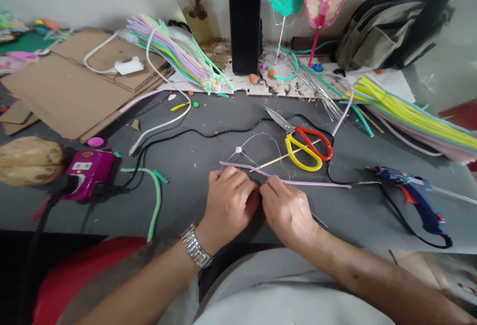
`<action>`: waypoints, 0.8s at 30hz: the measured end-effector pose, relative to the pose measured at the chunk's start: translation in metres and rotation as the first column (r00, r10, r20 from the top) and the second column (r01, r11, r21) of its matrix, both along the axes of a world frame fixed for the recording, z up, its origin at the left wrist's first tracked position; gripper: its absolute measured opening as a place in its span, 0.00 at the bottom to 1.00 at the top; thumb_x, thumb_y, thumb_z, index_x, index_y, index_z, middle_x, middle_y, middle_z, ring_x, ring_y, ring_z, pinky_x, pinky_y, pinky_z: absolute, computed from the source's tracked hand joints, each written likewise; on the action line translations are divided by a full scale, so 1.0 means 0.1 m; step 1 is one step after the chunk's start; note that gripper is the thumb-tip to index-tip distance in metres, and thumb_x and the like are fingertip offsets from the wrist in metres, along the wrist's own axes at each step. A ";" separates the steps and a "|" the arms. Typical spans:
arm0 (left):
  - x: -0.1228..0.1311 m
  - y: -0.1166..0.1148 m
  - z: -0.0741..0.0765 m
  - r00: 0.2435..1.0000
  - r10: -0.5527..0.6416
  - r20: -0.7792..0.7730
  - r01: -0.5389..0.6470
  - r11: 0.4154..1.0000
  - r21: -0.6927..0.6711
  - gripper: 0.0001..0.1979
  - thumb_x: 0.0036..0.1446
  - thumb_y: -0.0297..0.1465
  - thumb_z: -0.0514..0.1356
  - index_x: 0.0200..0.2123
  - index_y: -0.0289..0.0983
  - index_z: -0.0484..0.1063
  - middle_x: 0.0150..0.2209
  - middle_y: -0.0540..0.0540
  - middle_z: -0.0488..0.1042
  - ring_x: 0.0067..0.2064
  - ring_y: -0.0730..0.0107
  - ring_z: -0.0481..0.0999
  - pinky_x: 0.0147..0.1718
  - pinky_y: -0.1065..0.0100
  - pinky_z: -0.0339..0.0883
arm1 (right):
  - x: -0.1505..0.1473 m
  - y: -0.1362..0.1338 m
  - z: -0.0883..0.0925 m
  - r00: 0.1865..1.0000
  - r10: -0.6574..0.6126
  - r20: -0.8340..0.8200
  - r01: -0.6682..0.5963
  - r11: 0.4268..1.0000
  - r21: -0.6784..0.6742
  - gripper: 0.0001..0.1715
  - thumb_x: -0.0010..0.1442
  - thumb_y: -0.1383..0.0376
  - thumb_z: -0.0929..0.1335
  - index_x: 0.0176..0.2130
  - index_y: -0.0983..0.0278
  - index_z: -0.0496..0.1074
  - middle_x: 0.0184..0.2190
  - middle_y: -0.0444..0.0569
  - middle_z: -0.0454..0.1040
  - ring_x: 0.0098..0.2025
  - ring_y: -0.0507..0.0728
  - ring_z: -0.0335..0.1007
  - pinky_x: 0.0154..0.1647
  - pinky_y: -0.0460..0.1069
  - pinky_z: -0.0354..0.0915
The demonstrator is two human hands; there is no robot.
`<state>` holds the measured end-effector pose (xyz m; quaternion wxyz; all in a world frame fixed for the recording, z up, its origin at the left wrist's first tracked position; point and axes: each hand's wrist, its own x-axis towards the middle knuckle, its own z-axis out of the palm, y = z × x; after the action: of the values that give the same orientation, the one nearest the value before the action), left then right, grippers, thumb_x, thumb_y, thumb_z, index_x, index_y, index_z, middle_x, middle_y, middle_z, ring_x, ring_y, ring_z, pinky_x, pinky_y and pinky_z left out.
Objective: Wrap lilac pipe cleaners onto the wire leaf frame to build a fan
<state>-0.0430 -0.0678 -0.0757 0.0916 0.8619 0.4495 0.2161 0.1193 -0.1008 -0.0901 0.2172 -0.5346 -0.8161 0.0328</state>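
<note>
Pipe cleaner (320, 184), lilac, is lying at the frame's centre, its middle passing behind the right hand (288, 210). Left hand (231, 198) is facing the right, near it. Fingers of both hands are curling inward with narrow gaps; whether they are gripping anything cannot be told. Thin wire (260, 134) is looping just above, beside a small bead (238, 150). Scissors (290, 128) are lying right of centre, crossing a stick (274, 158). Glue gun (413, 191) is resting at the right; a phone (245, 34) is standing upper centre.
</note>
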 end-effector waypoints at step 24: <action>0.25 0.91 0.16 0.960 -0.270 -0.071 0.272 0.962 0.008 0.05 0.60 0.26 0.63 0.36 0.39 0.81 0.43 0.44 0.81 0.48 0.56 0.71 0.40 0.59 0.56 | 0.24 0.58 0.27 0.929 -0.233 0.287 0.297 0.933 -0.202 0.09 0.62 0.71 0.65 0.37 0.66 0.76 0.37 0.53 0.78 0.33 0.56 0.72 0.28 0.50 0.51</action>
<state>-0.0176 0.0233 -0.0592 0.0970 0.9231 0.3282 0.1753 0.1430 -0.0426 -0.0629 0.0447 -0.6625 -0.7470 0.0320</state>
